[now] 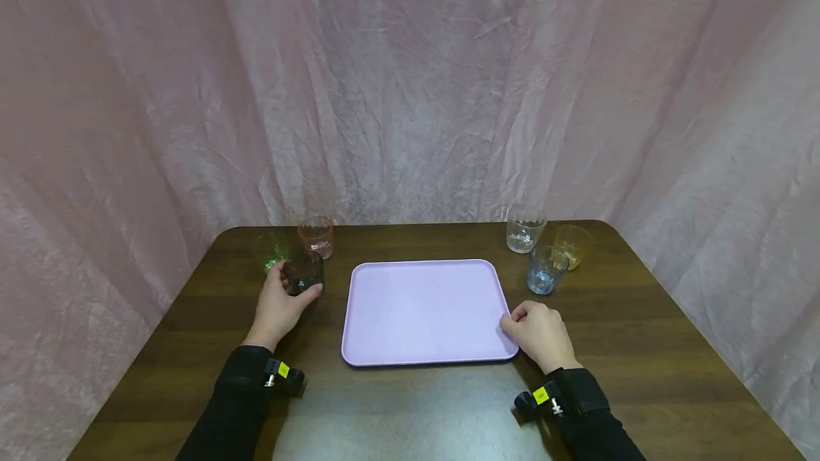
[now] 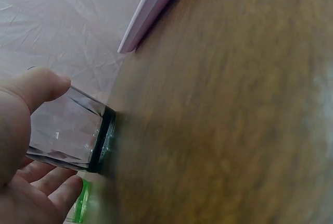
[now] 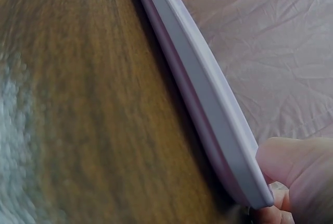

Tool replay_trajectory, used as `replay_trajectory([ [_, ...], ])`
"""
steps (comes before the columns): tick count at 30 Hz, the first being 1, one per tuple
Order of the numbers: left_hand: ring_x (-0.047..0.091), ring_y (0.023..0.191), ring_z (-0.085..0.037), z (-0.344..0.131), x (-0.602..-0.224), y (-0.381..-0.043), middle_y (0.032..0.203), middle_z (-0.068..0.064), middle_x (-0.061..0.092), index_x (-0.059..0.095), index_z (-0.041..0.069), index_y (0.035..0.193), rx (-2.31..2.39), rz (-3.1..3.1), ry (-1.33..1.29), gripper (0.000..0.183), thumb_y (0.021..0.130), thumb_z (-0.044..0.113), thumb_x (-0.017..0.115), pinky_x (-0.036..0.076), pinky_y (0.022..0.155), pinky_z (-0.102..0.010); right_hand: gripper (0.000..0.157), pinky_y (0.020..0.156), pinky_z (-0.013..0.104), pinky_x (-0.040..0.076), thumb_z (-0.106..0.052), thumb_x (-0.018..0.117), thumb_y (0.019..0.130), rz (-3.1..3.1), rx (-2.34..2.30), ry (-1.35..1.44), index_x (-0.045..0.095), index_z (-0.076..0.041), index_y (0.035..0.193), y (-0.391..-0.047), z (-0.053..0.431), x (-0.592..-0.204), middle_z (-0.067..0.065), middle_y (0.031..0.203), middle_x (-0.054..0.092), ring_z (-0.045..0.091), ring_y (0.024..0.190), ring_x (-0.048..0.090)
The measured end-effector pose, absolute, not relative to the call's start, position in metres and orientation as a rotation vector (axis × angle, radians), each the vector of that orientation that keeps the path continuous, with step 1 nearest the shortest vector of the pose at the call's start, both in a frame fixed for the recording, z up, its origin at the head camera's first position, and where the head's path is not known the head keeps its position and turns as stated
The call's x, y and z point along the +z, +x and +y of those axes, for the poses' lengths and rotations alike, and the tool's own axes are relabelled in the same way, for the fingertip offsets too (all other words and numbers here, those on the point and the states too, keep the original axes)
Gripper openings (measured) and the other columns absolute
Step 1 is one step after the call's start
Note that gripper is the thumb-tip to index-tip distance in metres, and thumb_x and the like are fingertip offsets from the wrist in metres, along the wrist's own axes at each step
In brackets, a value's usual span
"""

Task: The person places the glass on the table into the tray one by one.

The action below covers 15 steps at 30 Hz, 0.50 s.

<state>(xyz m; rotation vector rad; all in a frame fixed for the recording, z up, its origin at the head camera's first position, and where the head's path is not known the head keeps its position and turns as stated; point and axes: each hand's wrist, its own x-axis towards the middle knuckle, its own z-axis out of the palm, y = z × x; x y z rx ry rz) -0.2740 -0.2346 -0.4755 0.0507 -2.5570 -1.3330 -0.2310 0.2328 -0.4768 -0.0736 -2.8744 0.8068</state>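
Your left hand (image 1: 280, 310): gripping dark glass (image 1: 306, 271), left of lilac tray (image 1: 426, 315). Your right hand (image 1: 544, 334): pinching tray's near-right edge.

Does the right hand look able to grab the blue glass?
Probably yes: nothing stands between the right hand and the blue glass, though that hand now grips the tray.

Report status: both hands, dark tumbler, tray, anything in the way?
Left hand holding dark tumbler. Right hand pinching lilac tray at right edge. Tray flat, bare. Green tumbler just beyond left hand; nothing standing between dark tumbler and tray.
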Motion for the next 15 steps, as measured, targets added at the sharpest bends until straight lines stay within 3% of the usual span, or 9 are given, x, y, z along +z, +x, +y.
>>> replay_trajectory([
  [15, 0.047, 0.121, -0.040, -0.2341, -0.4738, -0.2740, 0.134, -0.029, 0.046, 0.023, -0.002, 0.149, -1.358, -2.572, 0.067, 0.087, 0.089, 0.031, 0.076, 0.045, 0.096, -0.055, 0.022, 0.051, 0.032, 0.043, -0.031, 0.071, 0.084, -2.886, 0.822, -0.074, 0.067, -0.012, 0.074, -0.2323, 0.2335, -0.4777, 0.000, 0.067, 0.063, 0.019, 0.060, 0.053],
])
